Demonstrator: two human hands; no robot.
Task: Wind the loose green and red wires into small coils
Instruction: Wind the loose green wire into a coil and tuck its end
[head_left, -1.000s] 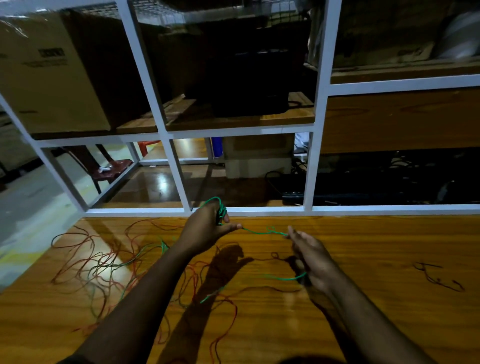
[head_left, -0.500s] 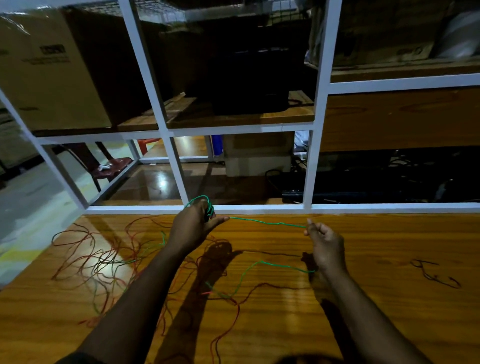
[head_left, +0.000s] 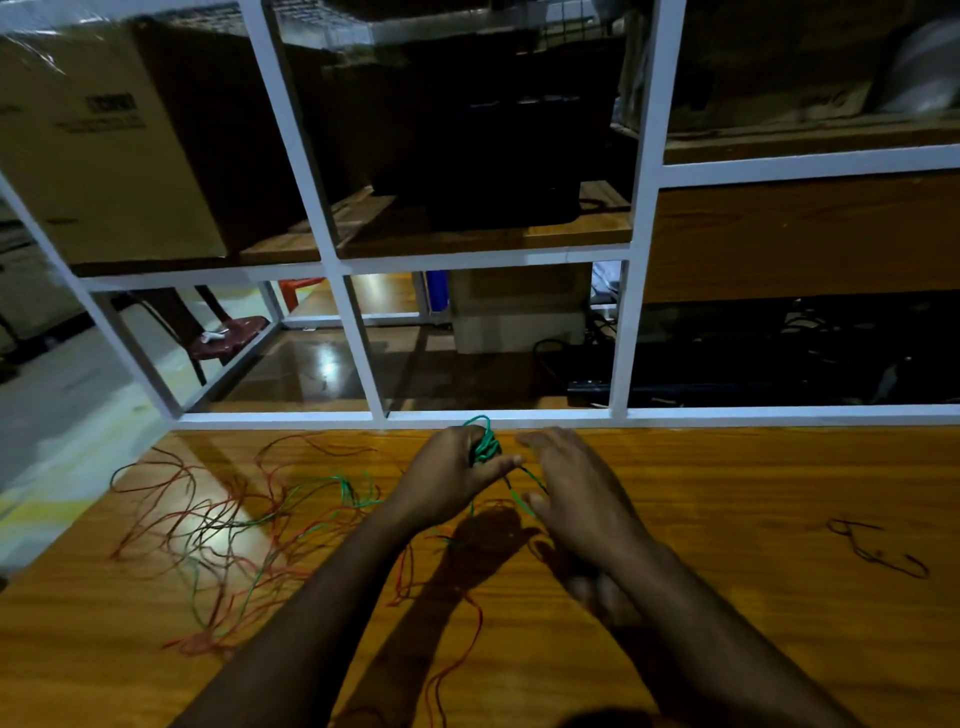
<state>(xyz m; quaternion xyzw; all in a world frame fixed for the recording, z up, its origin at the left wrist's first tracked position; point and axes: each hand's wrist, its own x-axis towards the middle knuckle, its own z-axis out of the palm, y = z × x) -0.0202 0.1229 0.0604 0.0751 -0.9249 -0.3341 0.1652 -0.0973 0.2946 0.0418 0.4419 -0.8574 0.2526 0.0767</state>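
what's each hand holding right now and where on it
Left hand grips the green coil around its loops. Right hand: cannot tell whether it holds the wire.

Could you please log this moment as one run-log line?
left hand grips green coil | right hand beside it, guiding wire | loose wires remain on table

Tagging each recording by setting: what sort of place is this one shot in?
Probably a workshop or storeroom. A polished wooden workbench faces a white metal rack holding a cardboard box and dark equipment, with loose wires spread on the bench.
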